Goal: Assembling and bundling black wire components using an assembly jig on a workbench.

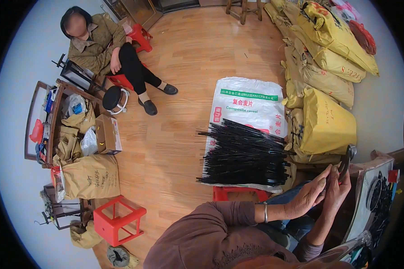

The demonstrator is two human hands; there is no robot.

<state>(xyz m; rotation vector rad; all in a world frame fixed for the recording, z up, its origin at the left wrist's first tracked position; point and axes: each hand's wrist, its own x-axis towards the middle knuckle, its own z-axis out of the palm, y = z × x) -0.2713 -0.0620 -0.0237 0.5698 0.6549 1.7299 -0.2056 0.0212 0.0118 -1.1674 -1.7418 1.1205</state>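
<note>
My left hand (pixel 306 199), with a bracelet (pixel 265 212) at its wrist, is closed against my right hand at the right side. The fingers of my right hand (pixel 338 193) are curled round the lower end of a dark curved tool (pixel 344 164) with a round silvery head; its exact kind cannot be made out. What my left fingers pinch is hidden. To the left of my hands, a thick bundle of thin black rods (pixel 247 154) lies across a white woven sack (pixel 247 92). A red stool (pixel 240 194) shows under the sack's near edge.
Close on my right stands a worktable (pixel 363 215) with small black pieces (pixel 384 204). Stuffed yellow sacks (pixel 330 123) are piled along the right wall. A seated person (pixel 98 49) is at the far left. A red stool (pixel 116 219) and a cardboard box (pixel 108 134) line the left side.
</note>
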